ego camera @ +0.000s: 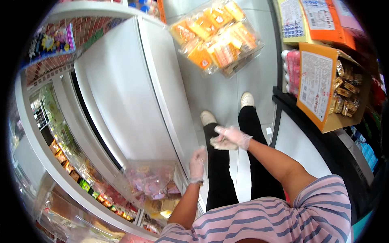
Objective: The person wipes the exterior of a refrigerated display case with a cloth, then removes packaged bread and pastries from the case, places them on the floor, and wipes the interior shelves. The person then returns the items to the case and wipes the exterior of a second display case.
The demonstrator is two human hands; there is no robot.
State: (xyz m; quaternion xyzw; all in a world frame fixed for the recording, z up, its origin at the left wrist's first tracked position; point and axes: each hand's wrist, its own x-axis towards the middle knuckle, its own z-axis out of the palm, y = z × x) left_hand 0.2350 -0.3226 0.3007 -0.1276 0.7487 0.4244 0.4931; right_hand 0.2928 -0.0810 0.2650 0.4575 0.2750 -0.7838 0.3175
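My right hand, in a clear thin glove, is closed on a crumpled whitish cloth above my legs. To its left, my left hand wears a similar glove beside the side of the white shelf unit; its fingers look curled, and whether it holds anything is not plain. Ahead of both hands, beyond my shoes, a clear plastic bag of orange-and-yellow packets lies over the grey tiled floor. What supports the bag is hidden.
At left stands a white shelf unit with packaged snacks; a clear bin of pink packets is near my left forearm. An open orange carton of gold-wrapped pieces rests on the black-edged counter at right. My shoes are on the floor.
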